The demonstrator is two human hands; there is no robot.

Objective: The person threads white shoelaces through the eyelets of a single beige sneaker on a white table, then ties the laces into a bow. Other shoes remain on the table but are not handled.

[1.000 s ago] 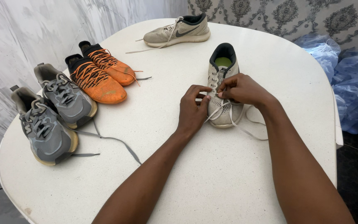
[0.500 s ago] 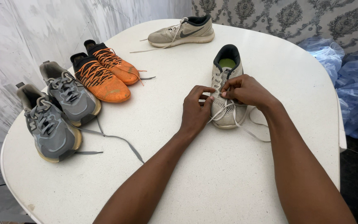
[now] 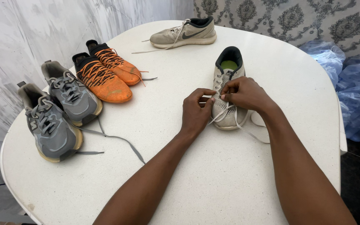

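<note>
Packages: crumpled blue plastic bags (image 3: 357,89) heaped off the right edge of the white table (image 3: 213,179), against the patterned wall.
Bag shape: soft, wrinkled, no firm outline; how many there are cannot be told.
Bag colours: translucent pale to mid blue; contents cannot be made out.
Labels: a small tag (image 3: 228,72) on the tongue of the pale grey shoe (image 3: 229,89), light with dark marking, too small to make out.
Signs: none.
Screens: none.

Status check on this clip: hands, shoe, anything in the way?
Left hand and right hand both pinching lace on beige shoe. Shoe flat on white table. Nothing in the way.
</note>
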